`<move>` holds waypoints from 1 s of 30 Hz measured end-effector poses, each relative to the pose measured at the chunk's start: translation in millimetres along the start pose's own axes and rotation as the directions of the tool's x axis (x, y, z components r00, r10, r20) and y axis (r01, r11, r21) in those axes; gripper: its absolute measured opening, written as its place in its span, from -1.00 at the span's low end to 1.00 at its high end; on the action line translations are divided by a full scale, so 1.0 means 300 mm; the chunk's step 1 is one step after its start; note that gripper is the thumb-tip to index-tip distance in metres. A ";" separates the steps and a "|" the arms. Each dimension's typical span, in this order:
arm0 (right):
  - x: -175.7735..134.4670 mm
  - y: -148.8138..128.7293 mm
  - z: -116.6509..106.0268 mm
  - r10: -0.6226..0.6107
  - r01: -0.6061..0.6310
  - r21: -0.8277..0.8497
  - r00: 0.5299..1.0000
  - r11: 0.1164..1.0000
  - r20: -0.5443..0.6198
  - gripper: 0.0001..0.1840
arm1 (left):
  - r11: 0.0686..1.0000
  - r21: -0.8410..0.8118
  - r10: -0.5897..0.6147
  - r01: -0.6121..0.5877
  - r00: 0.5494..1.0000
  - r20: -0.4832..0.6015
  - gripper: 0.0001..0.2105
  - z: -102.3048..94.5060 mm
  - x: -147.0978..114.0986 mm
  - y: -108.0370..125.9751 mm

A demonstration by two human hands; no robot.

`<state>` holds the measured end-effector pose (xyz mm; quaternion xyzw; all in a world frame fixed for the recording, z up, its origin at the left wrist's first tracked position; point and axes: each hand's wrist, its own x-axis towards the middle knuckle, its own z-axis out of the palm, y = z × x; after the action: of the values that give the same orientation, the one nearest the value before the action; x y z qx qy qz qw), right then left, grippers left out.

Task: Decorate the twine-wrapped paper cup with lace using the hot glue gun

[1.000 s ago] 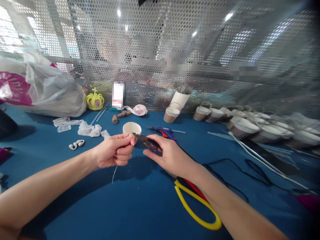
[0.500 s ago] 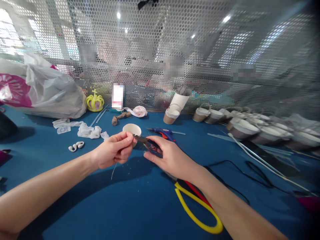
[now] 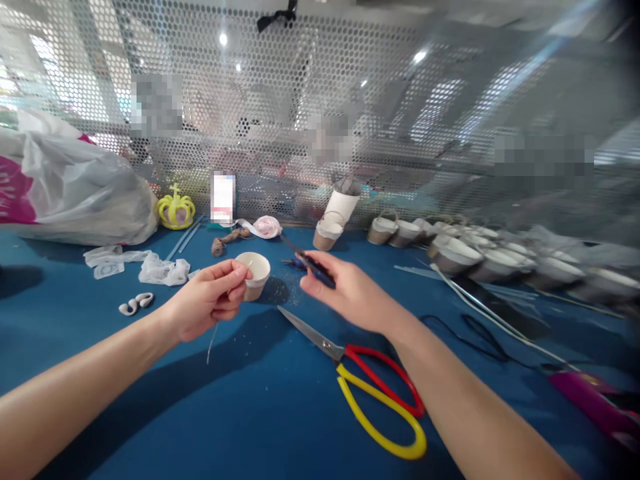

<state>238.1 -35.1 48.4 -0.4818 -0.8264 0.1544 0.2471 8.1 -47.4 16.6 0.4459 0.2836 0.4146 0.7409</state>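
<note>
Between its thumb and forefinger, my left hand (image 3: 210,297) pinches a thin pale wire (image 3: 211,347), whose tail hangs below the palm. A short end of it shows above the fingertips. Just behind them stands a small paper cup (image 3: 257,285), white inside and brown outside. My right hand (image 3: 350,290) is closed around dark-handled pliers (image 3: 319,269), jaws pointing away to the upper left, apart from the wire. Partly hidden behind this hand is a blue glue gun (image 3: 294,264). Large scissors (image 3: 327,348) with one red and one yellow handle lie below, blades slightly apart.
A perforated metal panel (image 3: 280,100) closes off the back. Along it stand a plastic bag (image 3: 85,193), a yellow crown (image 3: 176,210), a phone (image 3: 223,197) and a pink ribbon roll (image 3: 267,227). Several small buckets (image 3: 455,257) crowd the right. A black cable (image 3: 485,343) curls nearby.
The pliers have come away from the wire, moving up and right with my right hand. The scissors, earlier partly covered by that hand, now show fully. My view has shifted slightly right.
</note>
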 end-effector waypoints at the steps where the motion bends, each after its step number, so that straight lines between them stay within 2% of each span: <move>1: 0.028 0.027 -0.020 0.002 -0.002 -0.039 1.000 0.999 -0.003 -0.40 | 1.000 0.008 -0.010 0.010 1.000 -0.010 -0.84 0.003 0.001 -0.001; 3: 0.103 0.093 -0.051 0.111 -0.107 -0.263 0.994 0.959 -0.003 -0.39 | 0.999 0.027 -0.042 0.043 0.999 -0.007 -0.83 0.010 0.001 -0.009; 6: 0.235 0.198 -0.057 0.186 -0.155 -0.359 0.981 0.920 0.053 -0.41 | 0.988 0.091 -0.124 0.121 0.992 0.029 -0.78 0.021 -0.002 -0.028; 9: 0.349 0.275 -0.021 0.186 -0.087 -0.399 0.958 0.913 0.218 -0.52 | 0.962 0.191 -0.213 0.194 0.973 0.085 -0.71 0.027 -0.008 -0.044; 12: 0.433 0.311 0.023 0.161 -0.011 -0.388 0.921 0.922 0.356 -0.65 | 0.934 0.288 -0.257 0.211 0.957 0.133 -0.67 0.026 -0.008 -0.050; 19: 0.554 0.361 0.075 0.138 0.067 -0.357 0.844 0.932 0.518 -0.67 | 0.915 0.360 -0.252 0.185 0.956 0.149 -0.66 0.011 0.003 -0.039; 22: 0.569 0.380 0.091 0.141 0.062 -0.362 0.850 0.930 0.508 -0.67 | 0.909 0.376 -0.249 0.180 0.958 0.142 -0.66 0.008 0.005 -0.034; 24: 0.564 0.378 0.092 0.147 0.042 -0.373 0.875 0.927 0.462 -0.67 | 0.907 0.381 -0.246 0.179 0.960 0.136 -0.66 0.009 0.004 -0.031; 27: 0.530 0.333 0.065 0.148 -0.008 -0.396 0.934 0.918 0.325 -0.67 | 0.912 0.371 -0.236 0.175 0.964 0.125 -0.66 0.015 0.000 -0.024; 30: 0.444 0.238 0.022 0.134 -0.057 -0.407 0.977 0.912 0.164 -0.65 | 0.924 0.351 -0.191 0.154 0.979 0.072 -0.67 0.021 -0.001 -0.017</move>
<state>230.8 115.8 42.5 -0.5451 -0.8355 0.0393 0.0562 14.6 -51.7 14.9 0.5627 0.3504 0.2678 0.6992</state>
